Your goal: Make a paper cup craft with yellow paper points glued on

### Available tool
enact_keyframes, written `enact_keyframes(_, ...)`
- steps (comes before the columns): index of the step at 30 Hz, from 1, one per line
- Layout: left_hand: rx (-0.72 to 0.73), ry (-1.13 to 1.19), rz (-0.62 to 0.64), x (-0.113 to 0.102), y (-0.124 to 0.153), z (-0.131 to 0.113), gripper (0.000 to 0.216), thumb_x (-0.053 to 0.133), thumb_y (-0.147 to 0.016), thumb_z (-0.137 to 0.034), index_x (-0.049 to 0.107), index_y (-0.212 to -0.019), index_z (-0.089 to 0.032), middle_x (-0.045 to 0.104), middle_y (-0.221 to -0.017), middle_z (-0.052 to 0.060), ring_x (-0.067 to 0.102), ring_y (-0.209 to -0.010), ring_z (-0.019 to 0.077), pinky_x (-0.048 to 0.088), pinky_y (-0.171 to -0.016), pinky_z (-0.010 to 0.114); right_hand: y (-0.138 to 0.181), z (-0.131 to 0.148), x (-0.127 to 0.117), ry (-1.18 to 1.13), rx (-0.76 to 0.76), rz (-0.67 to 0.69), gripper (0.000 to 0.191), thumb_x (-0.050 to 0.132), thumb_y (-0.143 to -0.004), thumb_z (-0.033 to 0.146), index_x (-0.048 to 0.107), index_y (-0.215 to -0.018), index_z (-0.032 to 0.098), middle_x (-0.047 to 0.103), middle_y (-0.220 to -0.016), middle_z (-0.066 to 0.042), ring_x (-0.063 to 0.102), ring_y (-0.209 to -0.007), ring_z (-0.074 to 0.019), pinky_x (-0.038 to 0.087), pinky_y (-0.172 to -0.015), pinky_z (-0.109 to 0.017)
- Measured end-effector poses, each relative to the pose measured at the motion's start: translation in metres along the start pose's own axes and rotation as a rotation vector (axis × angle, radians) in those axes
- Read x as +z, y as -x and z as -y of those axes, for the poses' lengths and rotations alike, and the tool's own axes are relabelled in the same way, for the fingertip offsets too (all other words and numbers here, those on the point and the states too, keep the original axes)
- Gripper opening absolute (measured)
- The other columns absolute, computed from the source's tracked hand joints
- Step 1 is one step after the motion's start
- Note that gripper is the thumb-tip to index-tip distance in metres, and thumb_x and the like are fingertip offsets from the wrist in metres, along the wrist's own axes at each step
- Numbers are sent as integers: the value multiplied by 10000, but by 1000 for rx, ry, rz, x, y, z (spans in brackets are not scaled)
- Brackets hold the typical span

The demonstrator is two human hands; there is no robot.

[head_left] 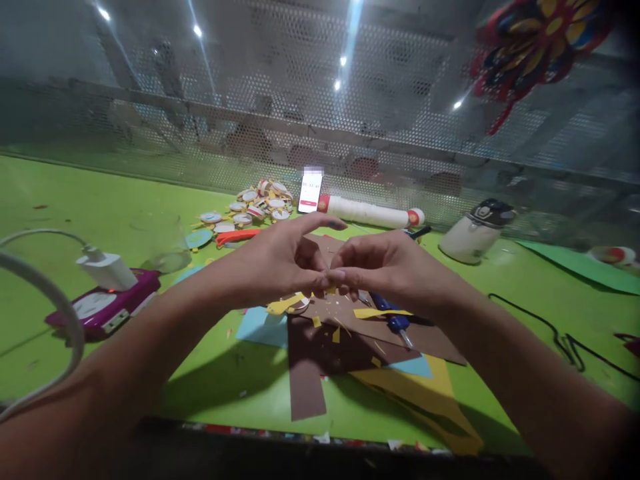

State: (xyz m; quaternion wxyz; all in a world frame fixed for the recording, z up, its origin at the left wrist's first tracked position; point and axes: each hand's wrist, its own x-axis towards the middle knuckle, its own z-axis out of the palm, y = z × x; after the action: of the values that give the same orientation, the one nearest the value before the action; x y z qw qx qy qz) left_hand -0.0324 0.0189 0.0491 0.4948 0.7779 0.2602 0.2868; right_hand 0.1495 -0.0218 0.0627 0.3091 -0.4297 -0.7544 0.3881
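Observation:
My left hand point(295, 257) and my right hand point(383, 263) meet at the fingertips above the brown paper sheets point(307, 387). Both are closed in a pinch, thumb against fingers, with the left index finger raised. Whatever they hold is tiny and mostly hidden; a speck of yellow shows just below the fingertips. Under the hands lie small yellow paper scraps point(336, 335), a yellow strip point(373, 313) and a blue-handled tool point(397, 321). A round white-centred piece point(301, 303) with a yellow strip point(285, 305) lies below my left hand.
Behind the hands are a pile of round paper pieces point(277, 203), a lit phone point(310, 191), a white roll point(370, 212) and a dark-lidded container point(475, 233). A purple power strip point(145, 287) with a charger point(107, 270) stands left; a black cable point(545, 323) runs right.

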Motion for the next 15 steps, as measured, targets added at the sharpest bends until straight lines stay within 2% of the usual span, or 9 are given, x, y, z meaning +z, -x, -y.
enact_keyframes(4, 63, 89, -68, 3, 1, -2, 588, 706, -652, -152, 545, -1212, -225, 637, -621, -5, 615, -562, 168, 431, -490, 230, 0, 4, 1, -54, -17, -33, 146, 616, -799, 258, 632, -704, 148, 580, -591, 22, 499, -515, -86, 394, -495, -225)
enact_keyframes(8, 22, 225, -184, 3, 4, 0, 510, 718, -624, -130, 610, -1119, -186, 665, -690, 33, 634, -643, 192, 486, -587, 277, -1, -4, 3, -41, -52, -227, 121, 620, -801, 237, 635, -718, 150, 595, -595, 17, 531, -543, -98, 423, -539, -242)
enact_keyframes(10, -22, 193, -273, 1, 9, 10, 433, 715, -641, -180, 636, -1067, -172, 686, -795, 67, 644, -747, 212, 493, -652, 289, -2, -13, 5, -56, -58, -322, 128, 632, -799, 254, 635, -727, 148, 603, -623, 6, 544, -574, -108, 425, -558, -253)
enact_keyframes(13, -215, -55, -438, -6, 15, 35, 292, 689, -668, -324, 691, -898, -145, 692, -854, 101, 635, -741, 219, 470, -626, 283, -2, -27, 9, -95, -28, -425, 144, 650, -787, 276, 632, -720, 150, 593, -632, 12, 520, -573, -101, 409, -555, -248)
enact_keyframes(15, -369, -223, -420, -9, 17, 53, 300, 636, -689, -394, 696, -846, -146, 694, -798, 101, 625, -671, 223, 445, -577, 289, 0, -34, 14, -94, 38, -454, 159, 659, -774, 273, 624, -679, 150, 569, -600, 28, 479, -544, -86, 380, -538, -236)
